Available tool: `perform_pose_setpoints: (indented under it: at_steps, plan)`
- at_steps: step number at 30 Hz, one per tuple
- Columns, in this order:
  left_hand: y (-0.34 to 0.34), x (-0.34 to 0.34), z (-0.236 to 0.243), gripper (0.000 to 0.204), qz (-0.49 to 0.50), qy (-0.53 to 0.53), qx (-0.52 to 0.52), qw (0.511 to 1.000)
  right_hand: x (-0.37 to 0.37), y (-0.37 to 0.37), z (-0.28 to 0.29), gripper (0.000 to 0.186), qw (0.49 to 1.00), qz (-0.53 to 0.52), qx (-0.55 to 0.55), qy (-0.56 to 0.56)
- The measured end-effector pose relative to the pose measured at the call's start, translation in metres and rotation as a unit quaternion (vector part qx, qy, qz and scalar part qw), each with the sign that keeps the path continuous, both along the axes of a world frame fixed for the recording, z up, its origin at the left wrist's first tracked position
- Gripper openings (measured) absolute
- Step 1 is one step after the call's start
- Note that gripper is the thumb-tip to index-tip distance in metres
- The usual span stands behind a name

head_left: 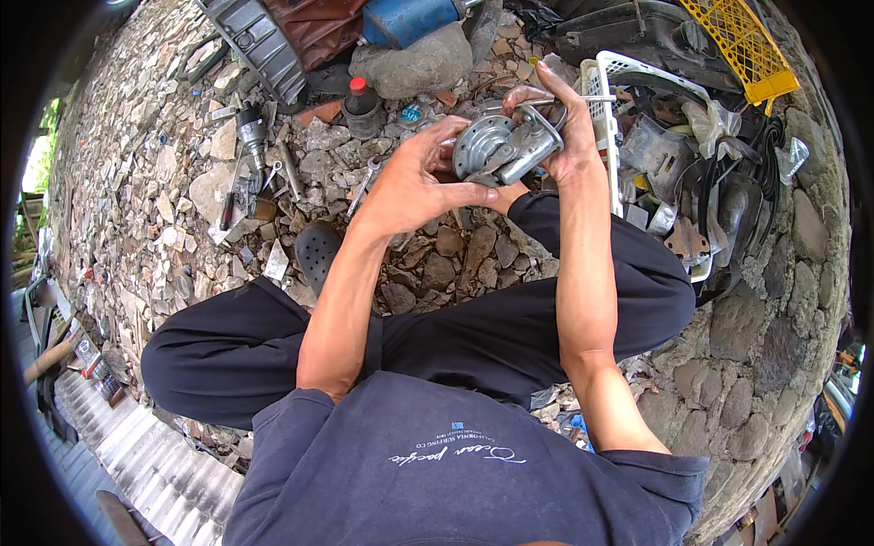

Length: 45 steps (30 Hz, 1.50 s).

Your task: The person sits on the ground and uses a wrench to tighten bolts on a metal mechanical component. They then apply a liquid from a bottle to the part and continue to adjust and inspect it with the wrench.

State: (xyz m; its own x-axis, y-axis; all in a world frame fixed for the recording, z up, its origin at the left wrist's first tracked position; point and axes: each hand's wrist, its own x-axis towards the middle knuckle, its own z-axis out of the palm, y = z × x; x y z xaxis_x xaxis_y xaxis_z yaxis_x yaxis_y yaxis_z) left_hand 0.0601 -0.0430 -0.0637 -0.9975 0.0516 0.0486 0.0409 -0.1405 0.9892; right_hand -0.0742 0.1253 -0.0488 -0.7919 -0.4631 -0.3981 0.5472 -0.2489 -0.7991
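Above my crossed legs, both hands hold a grey metal machine part (484, 146) with a round, holed flange and a short cylinder on its side. My left hand (410, 187) grips its left edge, thumb stretched along the underside. On the other side, my right hand (575, 146) wraps round the part, with fingers pointing up and partly hidden behind it. A thin metal rod (596, 97) shows just beyond the right hand; whether it is held I cannot tell. On the stones near my left wrist lies a wrench (364, 185).
To the right stands a white plastic crate (604, 136) full of parts, with a yellow crate (748, 50) beyond. A red-capped bottle (362, 107), a large stone (414, 64) and a blue cylinder (410, 20) sit ahead. Tools, including a spanner (290, 171), lie left on rubble.
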Motion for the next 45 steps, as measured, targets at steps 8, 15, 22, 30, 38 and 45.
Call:
perform_pose_setpoints:
  at_steps: [8, 15, 22, 30, 38, 45]
  plan:
    - [-0.007, -0.003, 0.003, 0.058, 0.032, -0.032, -0.027, 0.999, 0.001, 0.002, 0.01, 0.069, 1.0, -0.017, 0.016, 0.015]
    - [-0.007, -0.003, 0.013, 0.067, 0.083, -0.037, 0.005, 0.996, 0.017, -0.006, 0.02, 0.097, 0.997, -0.047, -0.002, 0.06]
    - [-0.007, -0.011, -0.004, 0.057, 0.156, 0.089, -0.027, 0.983, 0.018, -0.019, 0.008, 0.09, 0.991, -0.083, -0.104, 0.012]
    - [0.02, -0.016, -0.022, 0.064, 0.442, 0.04, 0.111, 0.889, 0.057, -0.057, 0.007, 0.071, 0.991, -0.097, -0.082, 0.039]
    - [0.001, -0.02, -0.028, 0.06, 0.35, 0.029, 0.163, 0.922, 0.053, -0.062, -0.016, 0.061, 0.958, -0.254, -0.101, -0.083]
    - [0.012, -0.018, -0.041, 0.062, 0.475, 0.055, 0.119, 0.87, 0.052, -0.06, -0.02, 0.07, 0.958, -0.241, -0.105, -0.112]
